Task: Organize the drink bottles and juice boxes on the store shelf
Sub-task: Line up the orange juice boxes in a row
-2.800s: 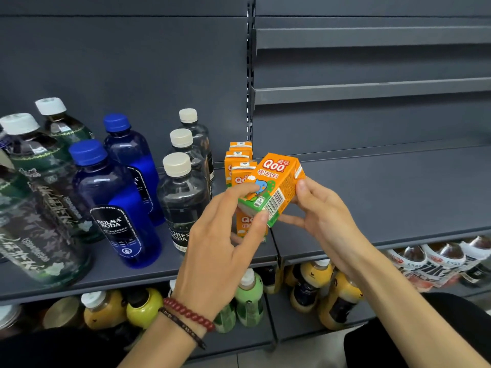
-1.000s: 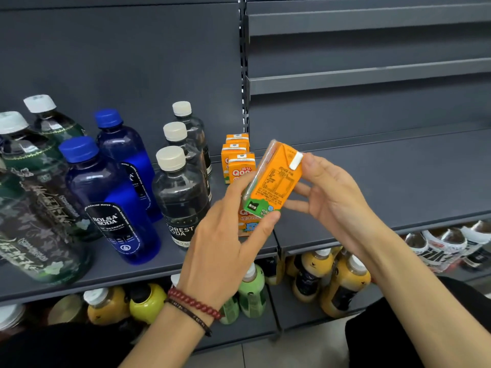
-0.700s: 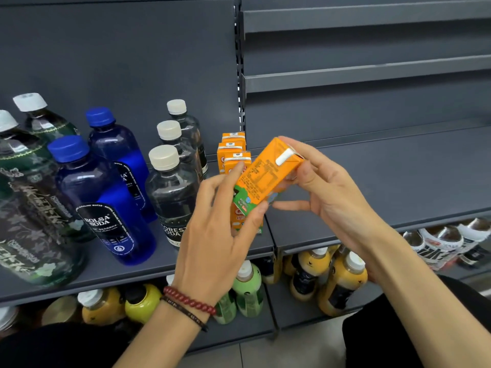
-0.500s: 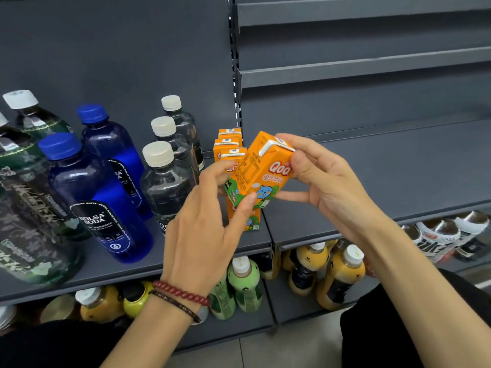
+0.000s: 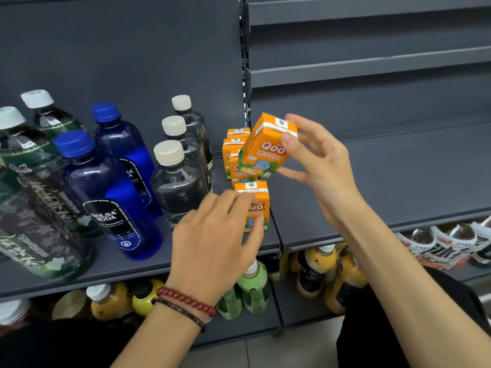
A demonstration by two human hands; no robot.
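The right hand (image 5: 326,166) pinches the held box (image 5: 265,147) near its top, tilted with the top leaning right, above the row on the shelf (image 5: 372,187). The left hand (image 5: 215,235), lower and nearer, grips the front box (image 5: 255,200) with curled fingers.

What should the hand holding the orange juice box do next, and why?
Probably turn the juice box upright and set it on the shelf next to the front box. The right hand pinches it tilted in the air, while the other boxes stand upright in a line and the left hand pinches the front one.
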